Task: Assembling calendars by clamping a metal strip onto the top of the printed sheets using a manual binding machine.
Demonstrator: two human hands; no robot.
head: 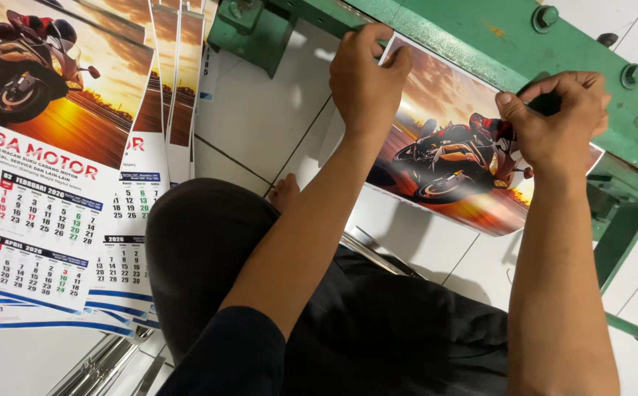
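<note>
My left hand (364, 81) pinches the top left edge of a glossy calendar sheet (451, 158) printed with a motorcycle at sunset. My right hand (557, 121) pinches the same sheet's top right edge. Both hands hold that edge against the bar of a green metal press machine (480, 37). The lower part of the sheet hangs down toward my lap.
A fanned stack of matching calendar sheets (47, 183) lies on the white tiled floor (260, 117) at the left. Thin metal strips (106, 363) lie at the bottom left. The machine's green leg (616, 242) stands at right. My dark-trousered knee (201, 249) fills the middle.
</note>
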